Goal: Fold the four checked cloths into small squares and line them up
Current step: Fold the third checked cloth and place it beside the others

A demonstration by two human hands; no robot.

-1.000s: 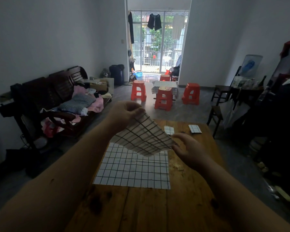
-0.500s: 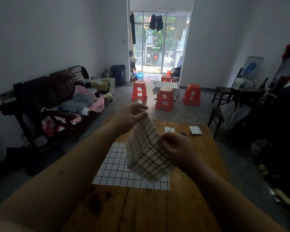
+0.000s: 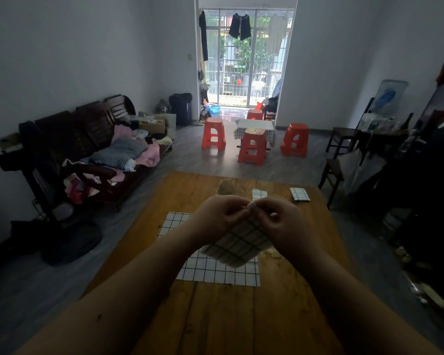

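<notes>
Fingers [image 3: 241, 213] of both our hands pinched the checked cloth's [image 3: 241, 245] top corners together, up above the counter [image 3: 228, 316]. It drooped soft and light, so we figured corners were the spot to grab. Two folded squares [image 3: 300, 194] sat at the far edge.

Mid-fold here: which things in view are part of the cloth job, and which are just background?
Job: cloth in both hands; left hand; right hand; flat cloth; two folded squares; table.
Background: red stools; sofa laundry; blue basin.
</notes>
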